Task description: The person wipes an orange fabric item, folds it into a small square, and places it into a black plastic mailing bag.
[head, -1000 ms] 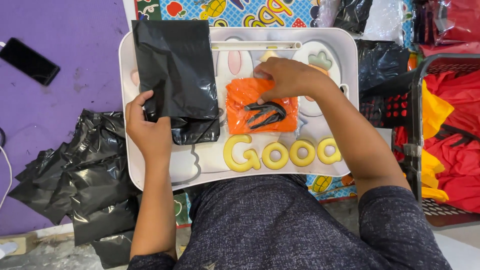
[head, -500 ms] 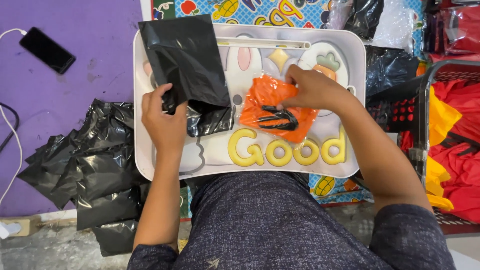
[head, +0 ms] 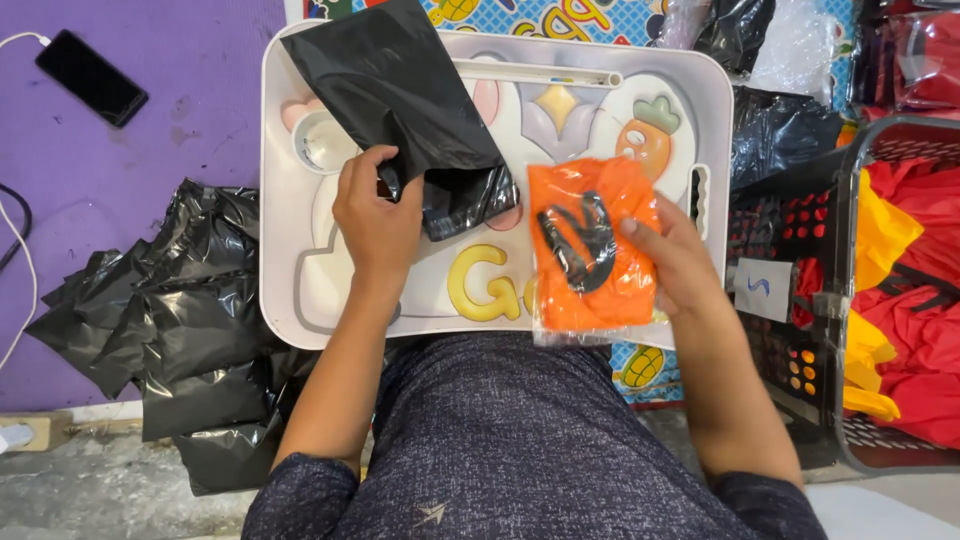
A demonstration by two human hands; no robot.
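The left hand pinches the open lower edge of a black plastic bag, which lies tilted across the white lap tray. The right hand grips a folded orange garment in clear wrap, its lower end overhanging the tray's near rim. Bare tray shows between the hands. Both forearms reach forward, wrists straight. Spare black bags are heaped left; a basket of red clothes crowds the right

Two hands: left hand, right hand. One white lap tray, one black mailer bag, one orange packaged garment, one phone, one crate.
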